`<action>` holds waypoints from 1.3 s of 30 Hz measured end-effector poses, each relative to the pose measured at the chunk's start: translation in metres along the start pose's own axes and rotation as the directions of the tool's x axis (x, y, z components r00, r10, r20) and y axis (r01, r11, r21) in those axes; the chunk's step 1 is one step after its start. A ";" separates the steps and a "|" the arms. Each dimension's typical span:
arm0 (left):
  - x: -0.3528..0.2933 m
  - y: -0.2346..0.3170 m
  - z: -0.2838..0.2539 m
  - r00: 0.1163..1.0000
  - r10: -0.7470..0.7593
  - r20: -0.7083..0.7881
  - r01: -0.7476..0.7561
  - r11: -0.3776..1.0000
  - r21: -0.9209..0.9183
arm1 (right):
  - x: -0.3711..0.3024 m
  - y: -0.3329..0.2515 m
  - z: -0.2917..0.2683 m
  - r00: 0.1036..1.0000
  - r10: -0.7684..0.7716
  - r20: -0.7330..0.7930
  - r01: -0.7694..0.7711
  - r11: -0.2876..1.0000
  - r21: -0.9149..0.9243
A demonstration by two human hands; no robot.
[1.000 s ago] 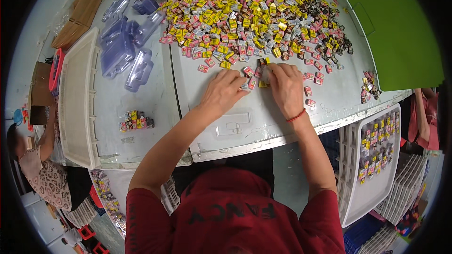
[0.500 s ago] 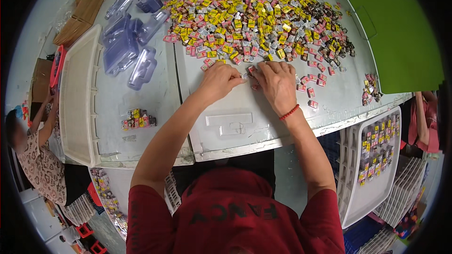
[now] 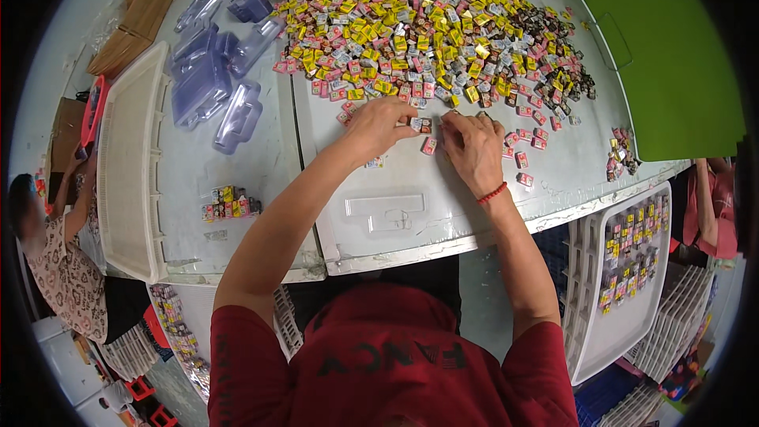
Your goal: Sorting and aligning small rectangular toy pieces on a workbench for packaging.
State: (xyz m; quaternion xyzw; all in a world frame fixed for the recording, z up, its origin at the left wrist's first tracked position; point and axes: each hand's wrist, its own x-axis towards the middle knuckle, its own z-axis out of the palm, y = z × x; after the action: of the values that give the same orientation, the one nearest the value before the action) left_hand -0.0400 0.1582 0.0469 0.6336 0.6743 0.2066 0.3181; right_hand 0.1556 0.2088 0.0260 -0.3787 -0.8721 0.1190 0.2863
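My left hand (image 3: 379, 127) pinches a short row of small printed boxes (image 3: 421, 124), a whitish one and a dark reddish one, between thumb and fingertips. Right of it, my right hand (image 3: 474, 145), with a red beaded bracelet at the wrist, has its fingers curled down at the near edge of the heap; what they hold, if anything, is hidden. A pink box (image 3: 428, 145) lies on the table between the hands. Below my left wrist sits a pale small box (image 3: 375, 163). Nearer me lies a clear plastic blister tray (image 3: 385, 205).
A large heap of yellow, pink, white and dark little boxes (image 3: 411, 32) covers the table's far part. Clear plastic shells (image 3: 202, 83) lie left, beside a white crate (image 3: 130, 166). A small box cluster (image 3: 230, 204) stands nearer. A filled white tray (image 3: 632, 269) is at right. Other people work at both sides.
My left hand has shifted slightly up and right, and my right hand slightly down and right. Small boxes now show at the left fingertips, and a pale box shows below the left wrist.
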 end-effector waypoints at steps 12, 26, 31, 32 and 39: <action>0.012 -0.018 0.032 0.831 0.543 -0.120 -0.511 0.831 0.221 | -0.032 -0.021 -0.042 0.913 0.398 0.090 -0.401 0.836 0.375; -0.005 -0.004 0.032 0.854 0.517 -0.055 -0.500 0.847 0.181 | -0.057 -0.026 -0.025 0.923 0.376 0.084 -0.385 0.903 0.190; -0.013 -0.005 0.044 0.863 0.494 -0.109 -0.474 0.865 0.167 | -0.061 -0.027 -0.021 0.954 0.298 0.018 -0.298 0.944 0.144; -0.017 -0.003 0.045 0.864 0.487 -0.124 -0.469 0.870 0.152 | -0.062 -0.028 -0.021 0.959 0.283 0.018 -0.283 0.953 0.109; -0.033 0.009 0.049 0.883 0.451 -0.132 -0.432 0.889 0.152 | -0.043 -0.027 -0.027 0.944 0.329 -0.001 -0.325 0.933 0.155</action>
State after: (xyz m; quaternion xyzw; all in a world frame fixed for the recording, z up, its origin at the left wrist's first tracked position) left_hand 0.0004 0.1207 0.0238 0.7692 0.5468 0.2846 0.1684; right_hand 0.1792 0.1587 0.0418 -0.4971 -0.7812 0.2263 0.3023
